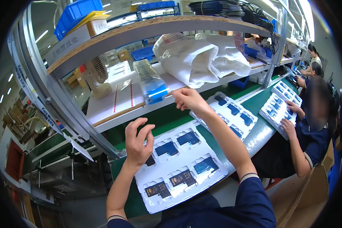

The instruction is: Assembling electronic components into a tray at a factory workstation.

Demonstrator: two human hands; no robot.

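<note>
My left hand (138, 146) is raised over the left edge of a white plastic tray (195, 188), its fingers bent and apart, with nothing in them. Several flat, dark, L-shaped batteries lie in the tray's recesses, among them a battery (157, 190) at the near left and a bluish one (206, 165) at the right. My right hand (192, 102) reaches to the shelf edge, thumb and forefinger pinched beside a clear plastic bag (148, 74) containing blue film pieces (155, 93). Whatever the pinch holds is too small to make out.
A second battery tray (231, 112) lies to the right on the green bench (258, 133). Farther right, a co-worker (311, 129) handles another tray (273, 110). On the shelf are a small fan (97, 78) and large white bags (193, 60). A metal post (51, 87) rises at left.
</note>
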